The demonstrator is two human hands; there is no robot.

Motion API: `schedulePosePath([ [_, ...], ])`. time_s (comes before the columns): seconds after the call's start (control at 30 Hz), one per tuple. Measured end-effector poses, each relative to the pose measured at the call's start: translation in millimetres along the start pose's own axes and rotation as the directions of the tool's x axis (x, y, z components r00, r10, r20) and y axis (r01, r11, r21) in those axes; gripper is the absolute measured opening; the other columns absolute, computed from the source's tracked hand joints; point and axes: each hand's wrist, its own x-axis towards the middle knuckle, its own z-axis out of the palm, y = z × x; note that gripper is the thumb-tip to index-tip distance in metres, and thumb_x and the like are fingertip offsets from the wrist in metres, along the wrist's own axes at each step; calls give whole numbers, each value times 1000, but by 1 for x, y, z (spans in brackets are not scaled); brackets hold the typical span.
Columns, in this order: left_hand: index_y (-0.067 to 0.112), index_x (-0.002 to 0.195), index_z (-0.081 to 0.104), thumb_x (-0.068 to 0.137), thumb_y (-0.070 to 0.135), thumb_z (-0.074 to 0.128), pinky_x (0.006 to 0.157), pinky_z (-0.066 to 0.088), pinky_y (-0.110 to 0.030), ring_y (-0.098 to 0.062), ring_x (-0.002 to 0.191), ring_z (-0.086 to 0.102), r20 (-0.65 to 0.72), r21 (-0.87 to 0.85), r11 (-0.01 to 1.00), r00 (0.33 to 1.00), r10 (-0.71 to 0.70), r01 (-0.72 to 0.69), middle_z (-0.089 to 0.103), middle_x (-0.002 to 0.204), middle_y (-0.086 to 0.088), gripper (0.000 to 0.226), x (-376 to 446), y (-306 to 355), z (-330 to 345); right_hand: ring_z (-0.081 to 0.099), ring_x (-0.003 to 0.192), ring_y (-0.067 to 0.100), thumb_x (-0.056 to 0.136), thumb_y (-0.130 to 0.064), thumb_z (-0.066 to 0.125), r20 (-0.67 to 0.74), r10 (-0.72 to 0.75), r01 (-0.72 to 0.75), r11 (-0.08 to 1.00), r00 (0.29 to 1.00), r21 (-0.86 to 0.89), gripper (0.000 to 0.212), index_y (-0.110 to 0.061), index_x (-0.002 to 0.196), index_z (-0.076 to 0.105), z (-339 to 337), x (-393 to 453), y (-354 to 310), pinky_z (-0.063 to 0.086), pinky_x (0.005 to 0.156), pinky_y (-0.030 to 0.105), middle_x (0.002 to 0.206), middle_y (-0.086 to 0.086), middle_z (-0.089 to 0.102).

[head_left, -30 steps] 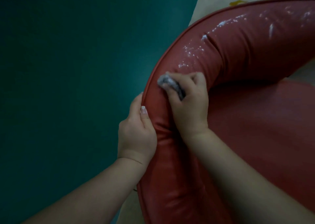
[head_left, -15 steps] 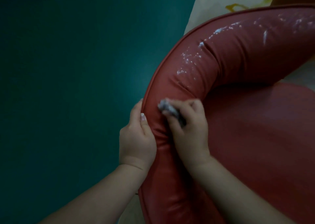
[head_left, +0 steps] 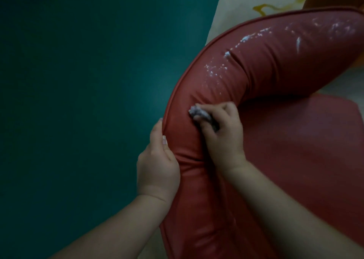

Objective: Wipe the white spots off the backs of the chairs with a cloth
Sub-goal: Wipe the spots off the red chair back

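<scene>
A red padded chair back (head_left: 266, 65) curves from the bottom centre up to the top right. White spots (head_left: 216, 69) speckle its top, with more smears (head_left: 297, 42) farther right. My right hand (head_left: 222, 134) presses a small grey crumpled cloth (head_left: 199, 113) against the top of the back, just below the nearest spots. My left hand (head_left: 157, 160) grips the outer piped edge of the back, thumb on top, beside the right hand.
The red seat cushion (head_left: 295, 160) lies to the right inside the curve. A dark teal wall or floor (head_left: 78, 101) fills the left. A pale floor with a yellow mark (head_left: 262, 10) shows at the top right.
My right hand slid the cloth down the chair back towards me, then part of the way back up towards the spots. My left hand kept its grip on the edge.
</scene>
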Motion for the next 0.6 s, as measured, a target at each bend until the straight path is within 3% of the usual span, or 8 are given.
schedulePosePath([
  [0.07, 16, 138, 49, 90, 24, 31, 66, 47, -40, -43, 81, 64, -1, -3, 1000, 1000, 6, -6, 70, 97, -22, 51, 0, 0, 0, 46, 82, 7, 80, -13, 73, -47, -12, 9, 998, 999, -60, 21, -7, 101, 72, -1, 35, 7, 36, 81, 6, 91, 6, 45],
  [0.17, 17, 137, 49, 91, 25, 31, 67, 46, -39, -42, 82, 64, -19, -5, 1000, 1000, 15, -15, 70, 99, -20, 51, 0, -3, 1, 51, 83, 12, 82, -15, 73, -159, 64, -66, 998, 985, -7, 19, -8, 100, 72, 5, 55, 9, 38, 83, 7, 94, 8, 47],
  [0.33, 18, 137, 49, 92, 24, 31, 66, 47, -40, -44, 82, 63, -13, -18, 1000, 1000, 8, -8, 70, 98, -21, 49, -2, -3, -1, 50, 87, -10, 84, -8, 68, -73, 86, -82, 995, 994, 52, 21, -11, 104, 71, 3, -12, -1, 37, 85, 4, 93, 2, 49],
  [0.43, 19, 137, 49, 93, 23, 32, 65, 45, -39, -43, 81, 63, -24, -19, 1000, 1000, 4, -5, 70, 96, -22, 48, 0, -3, 0, 48, 80, -7, 81, -11, 72, -52, 47, -45, 998, 998, 32, 16, -9, 98, 72, -1, 15, 2, 36, 81, 4, 91, 3, 48],
  [0.6, 20, 136, 50, 91, 27, 30, 66, 45, -40, -42, 83, 63, -37, -2, 1000, 999, 17, -17, 70, 100, -18, 49, 1, -8, 3, 47, 78, -4, 83, -11, 71, -154, 86, -85, 996, 984, 17, 14, -8, 97, 72, 13, 43, 2, 35, 83, 2, 94, 5, 48],
])
